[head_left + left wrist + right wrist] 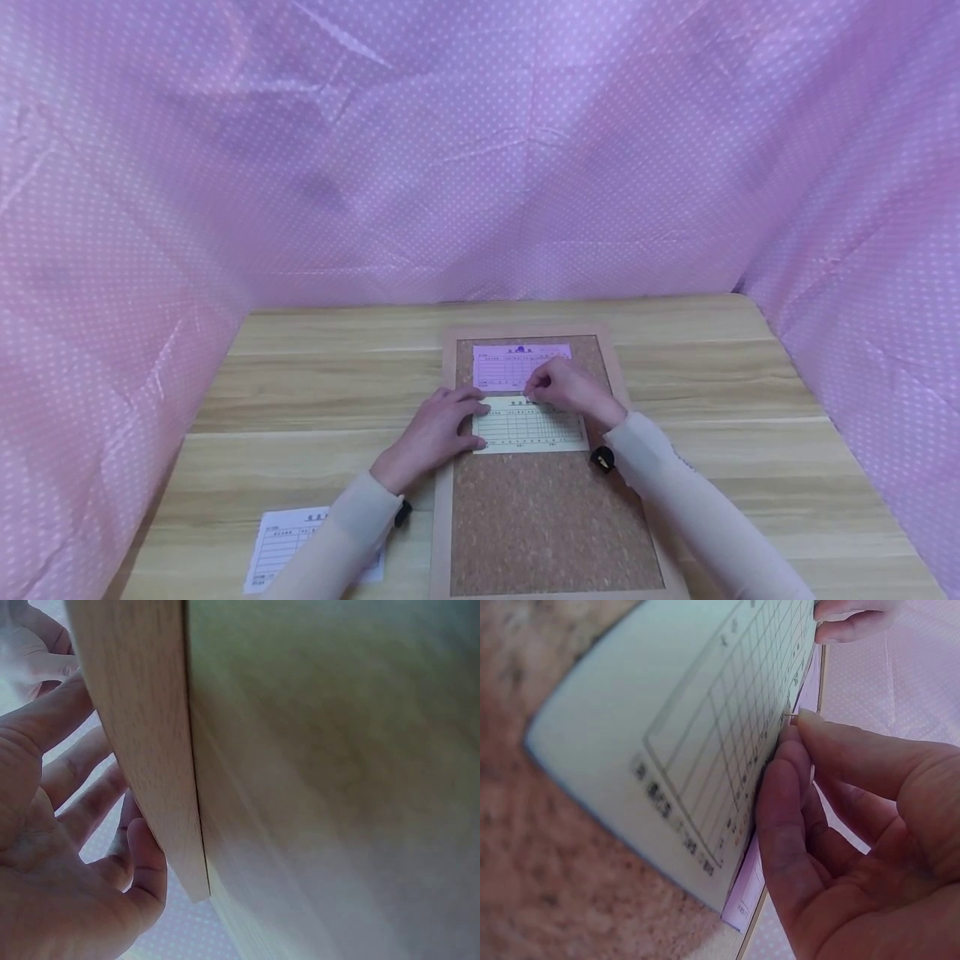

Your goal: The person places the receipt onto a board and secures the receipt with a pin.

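Observation:
A pale yellow printed slip (pixel 528 429) lies on a wood-framed cork board (pixel 547 525), just below a pink slip (pixel 495 371) that has a purple pushpin (pixel 521 349) at its top. My left hand (pixel 435 427) rests at the yellow slip's left edge, fingers extended and fingertips on the paper. Thumb and forefinger of my right hand (pixel 568 387) pinch a pushpin at the slip's top middle. Its thin metal needle (pixel 791 715) shows in the right wrist view, pointing at the paper; the fingers hide its head.
A white printed slip (pixel 288 542) lies on the wooden table (pixel 315 400) left of the board, partly under my left forearm. Black wrist-worn devices (pixel 602 459) show at both sleeves. Pink dotted cloth (pixel 495 167) hangs behind and on both sides.

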{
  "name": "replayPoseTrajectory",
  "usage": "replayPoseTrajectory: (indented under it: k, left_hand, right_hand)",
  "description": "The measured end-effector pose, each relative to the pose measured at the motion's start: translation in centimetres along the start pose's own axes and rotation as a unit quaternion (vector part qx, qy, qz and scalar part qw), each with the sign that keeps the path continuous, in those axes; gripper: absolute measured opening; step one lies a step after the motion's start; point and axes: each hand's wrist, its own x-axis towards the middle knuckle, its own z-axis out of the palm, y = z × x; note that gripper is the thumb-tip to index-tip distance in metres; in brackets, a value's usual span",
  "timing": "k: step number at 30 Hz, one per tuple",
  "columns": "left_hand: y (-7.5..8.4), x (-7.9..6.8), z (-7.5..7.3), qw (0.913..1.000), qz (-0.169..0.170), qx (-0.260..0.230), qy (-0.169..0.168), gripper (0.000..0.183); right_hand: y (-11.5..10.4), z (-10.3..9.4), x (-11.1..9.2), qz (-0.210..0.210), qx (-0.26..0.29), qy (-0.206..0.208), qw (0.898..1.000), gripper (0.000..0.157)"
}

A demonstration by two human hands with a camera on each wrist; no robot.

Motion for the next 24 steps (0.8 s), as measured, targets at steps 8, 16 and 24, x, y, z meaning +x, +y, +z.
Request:
replayPoseTrajectory:
  k: [8,16,24]
  left_hand:
    - [0.04,-0.03,-0.01,1.0000,0.002,0.000,-0.001,0.051]
    - [0.01,-0.01,0.01,0.9999,-0.004,0.008,-0.007,0.052]
    - [-0.10,0.09,0.02,0.9999,-0.003,0.008,-0.006,0.052]
  right_hand:
    - [0.12,0.04,0.10,-0.001,-0.004,-0.001,1.000,0.005]
    - [-0.07,0.05,0.00,0.009,0.003,-0.005,1.000,0.006]
    - [-0.05,0.11,0.25,0.009,-0.014,0.000,1.000,0.005]
